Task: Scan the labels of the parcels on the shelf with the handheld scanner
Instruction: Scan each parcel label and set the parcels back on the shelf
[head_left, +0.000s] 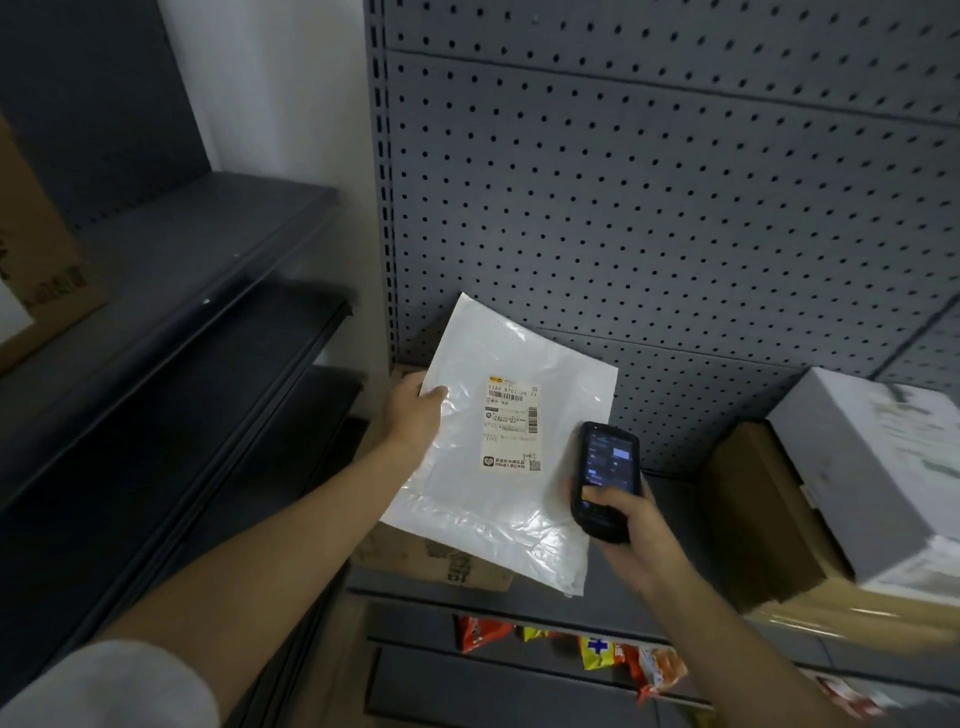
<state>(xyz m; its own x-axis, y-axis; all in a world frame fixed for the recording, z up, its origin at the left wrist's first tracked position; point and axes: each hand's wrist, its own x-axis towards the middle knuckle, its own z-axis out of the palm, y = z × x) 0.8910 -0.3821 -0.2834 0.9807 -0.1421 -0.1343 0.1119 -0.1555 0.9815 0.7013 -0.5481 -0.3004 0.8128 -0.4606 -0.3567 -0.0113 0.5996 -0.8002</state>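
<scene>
My left hand (415, 413) grips the left edge of a flat white plastic mailer parcel (545, 509), holding it up tilted in front of the grey pegboard shelf back. Its shipping label (511, 426), with barcodes and a QR code, faces me. My right hand (631, 530) holds a black handheld scanner (605, 480) just right of the label, its lit screen facing me and my thumb on its lower part. The scanner's top end overlaps the parcel's right edge.
A brown cardboard box (431, 561) lies on the shelf (670, 499) under the mailer. At the right, a white box (862, 467) sits on a brown box (753, 509). Snack packets (623, 654) lie on the lower shelf. Dark shelves (171, 291) and a carton (36, 249) stand at the left.
</scene>
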